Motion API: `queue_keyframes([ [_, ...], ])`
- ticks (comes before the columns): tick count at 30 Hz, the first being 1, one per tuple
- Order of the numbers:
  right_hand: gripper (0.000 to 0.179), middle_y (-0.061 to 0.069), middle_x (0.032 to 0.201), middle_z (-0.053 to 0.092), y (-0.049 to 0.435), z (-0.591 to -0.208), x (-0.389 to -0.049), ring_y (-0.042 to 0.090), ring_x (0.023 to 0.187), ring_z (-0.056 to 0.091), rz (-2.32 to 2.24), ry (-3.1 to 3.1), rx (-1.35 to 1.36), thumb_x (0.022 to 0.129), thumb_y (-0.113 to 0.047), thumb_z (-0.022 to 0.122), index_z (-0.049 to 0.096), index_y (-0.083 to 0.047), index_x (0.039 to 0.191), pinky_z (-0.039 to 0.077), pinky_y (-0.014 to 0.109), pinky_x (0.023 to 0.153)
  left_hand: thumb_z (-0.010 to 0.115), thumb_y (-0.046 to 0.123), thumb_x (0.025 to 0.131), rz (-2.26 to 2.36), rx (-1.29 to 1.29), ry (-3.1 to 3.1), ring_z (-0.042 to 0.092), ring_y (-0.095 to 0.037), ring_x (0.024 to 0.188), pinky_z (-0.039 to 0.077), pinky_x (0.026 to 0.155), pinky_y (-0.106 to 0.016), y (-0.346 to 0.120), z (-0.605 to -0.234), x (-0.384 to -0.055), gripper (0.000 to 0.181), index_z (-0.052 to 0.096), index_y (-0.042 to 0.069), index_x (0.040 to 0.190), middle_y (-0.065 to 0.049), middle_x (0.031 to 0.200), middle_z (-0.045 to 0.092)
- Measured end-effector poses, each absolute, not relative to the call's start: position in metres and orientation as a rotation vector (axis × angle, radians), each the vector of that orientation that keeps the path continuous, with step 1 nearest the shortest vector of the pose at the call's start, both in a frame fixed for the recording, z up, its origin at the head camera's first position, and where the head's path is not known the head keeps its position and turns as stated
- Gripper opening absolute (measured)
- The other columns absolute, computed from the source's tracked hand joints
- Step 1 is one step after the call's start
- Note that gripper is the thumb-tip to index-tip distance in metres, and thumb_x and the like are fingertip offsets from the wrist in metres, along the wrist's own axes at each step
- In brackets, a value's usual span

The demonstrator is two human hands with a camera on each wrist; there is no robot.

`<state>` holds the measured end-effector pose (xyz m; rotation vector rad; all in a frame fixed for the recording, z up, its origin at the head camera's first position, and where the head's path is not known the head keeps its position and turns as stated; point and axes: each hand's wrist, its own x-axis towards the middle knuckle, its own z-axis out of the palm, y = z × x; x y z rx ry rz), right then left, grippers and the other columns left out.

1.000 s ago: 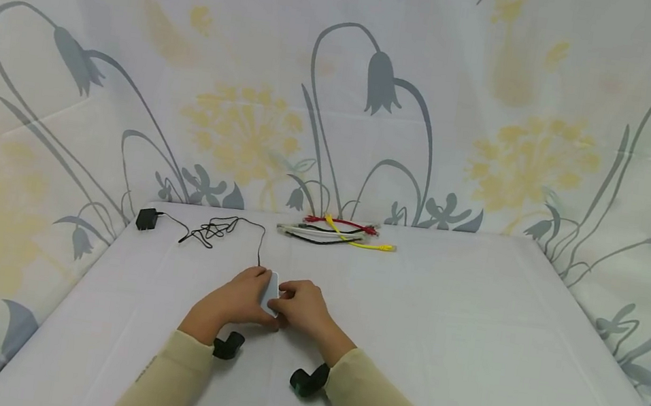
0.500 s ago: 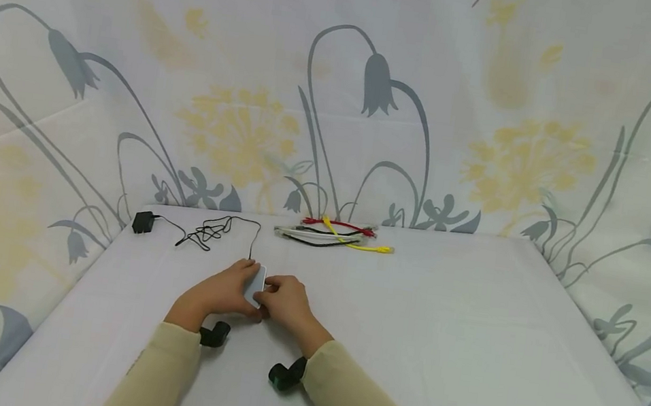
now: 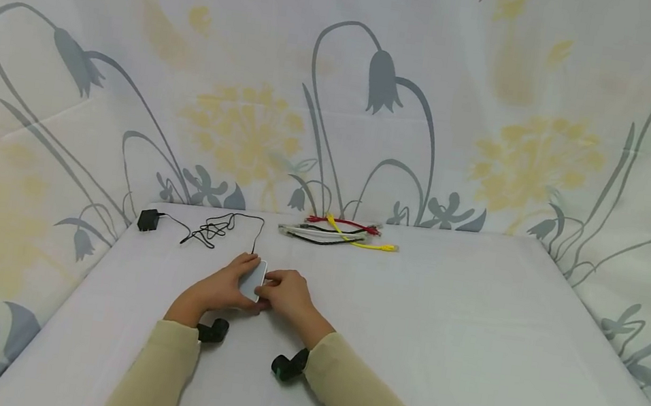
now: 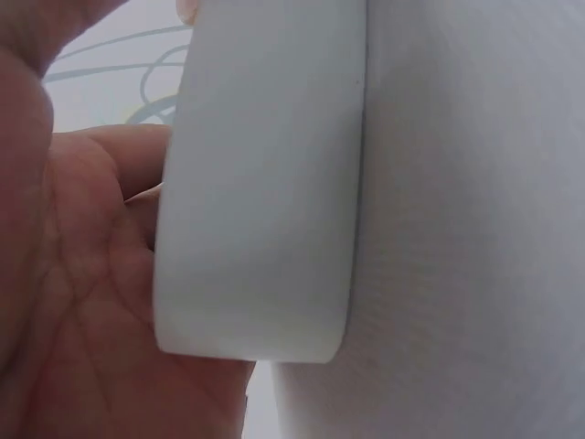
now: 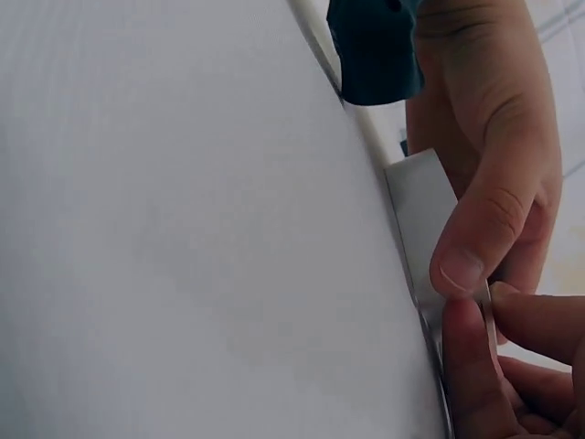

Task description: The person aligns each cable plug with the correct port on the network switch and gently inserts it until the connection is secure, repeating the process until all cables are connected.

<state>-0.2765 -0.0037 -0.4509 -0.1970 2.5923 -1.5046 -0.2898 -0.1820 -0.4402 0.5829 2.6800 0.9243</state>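
Observation:
A small, flat white box-shaped device (image 3: 253,281) sits between my two hands, with a thin black cable leading to its far end. My left hand (image 3: 220,287) grips it from the left. In the left wrist view, the smooth side of the device (image 4: 260,183) stands beside the palm. At its right edge my right hand (image 3: 288,295) pinches it between curled thumb and fingers. The right wrist view shows both hands' fingers meeting at the device's edge (image 5: 422,201), close over the white cloth. The faces with sockets are hidden.
A black power adapter (image 3: 148,219) lies at the back left, joined to a tangled black cord (image 3: 212,228). Several network cables lie in a bundle at the back, including a yellow cable (image 3: 378,246) and a red cable (image 3: 347,222). Patterned cloth rises behind the table.
Both hands and the device have shifted left and slightly away from me. The grip stays much the same, with a little more of the device's top showing.

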Motion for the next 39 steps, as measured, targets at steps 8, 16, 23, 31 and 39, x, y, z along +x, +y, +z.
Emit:
queue_keyframes([
  [8, 0.042, 0.0, 0.087, 0.073, 0.005, -0.449, -0.285, 0.009, 0.068, 0.069, -1.457, 2.478, -0.265, 0.083, -0.024, 0.074, 0.068, -0.005, 0.12, 0.051, 0.024, 0.067, 0.083, 0.033, 0.069, 0.896, 0.548, 2.712, 0.015, -0.037, 0.149, 0.031, 0.111, -0.052, -0.18, -0.442, -0.287, 0.105, 0.026, 0.003, 0.153, -0.016, 0.161, 0.017],
  [16, 0.031, -0.001, 0.084, 0.07, 0.012, -0.445, -0.294, 0.008, 0.063, 0.062, -1.312, 2.587, -0.402, 0.083, -0.022, 0.072, 0.072, -0.009, 0.111, 0.048, 0.024, 0.059, 0.082, 0.03, 0.069, 0.887, 0.552, 2.718, 0.022, -0.035, 0.146, 0.033, 0.109, -0.051, -0.178, -0.441, -0.287, 0.104, 0.027, 0.003, 0.153, -0.014, 0.16, 0.019],
  [23, 0.028, 0.002, 0.096, 0.068, 0.019, -0.437, -0.303, 0.011, 0.073, 0.06, -1.158, 2.67, -0.483, 0.086, -0.021, 0.069, 0.071, -0.012, 0.112, 0.049, 0.024, 0.063, 0.081, 0.028, 0.068, 0.899, 0.568, 2.71, 0.019, -0.033, 0.148, 0.031, 0.111, -0.05, -0.179, -0.442, -0.286, 0.103, 0.027, 0.003, 0.153, -0.014, 0.161, 0.019],
  [31, 0.026, 0.003, 0.101, 0.068, 0.03, -0.433, -0.321, 0.014, 0.088, 0.059, -1.052, 2.763, -0.544, 0.088, -0.02, 0.068, 0.071, -0.011, 0.112, 0.051, 0.029, 0.077, 0.08, 0.03, 0.069, 0.893, 0.548, 2.712, 0.016, -0.033, 0.149, 0.029, 0.113, -0.052, -0.18, -0.442, -0.286, 0.103, 0.026, 0.007, 0.154, -0.012, 0.162, 0.018],
  [39, 0.026, 0.005, 0.114, 0.067, 0.037, -0.432, -0.336, 0.021, 0.107, 0.06, -1.003, 2.815, -0.464, 0.089, -0.021, 0.066, 0.07, -0.013, 0.114, 0.048, 0.039, 0.095, 0.081, 0.03, 0.069, 0.892, 0.553, 2.698, 0.014, -0.033, 0.15, 0.026, 0.115, -0.052, -0.181, -0.441, -0.287, 0.103, 0.026, 0.007, 0.154, -0.012, 0.162, 0.017],
])
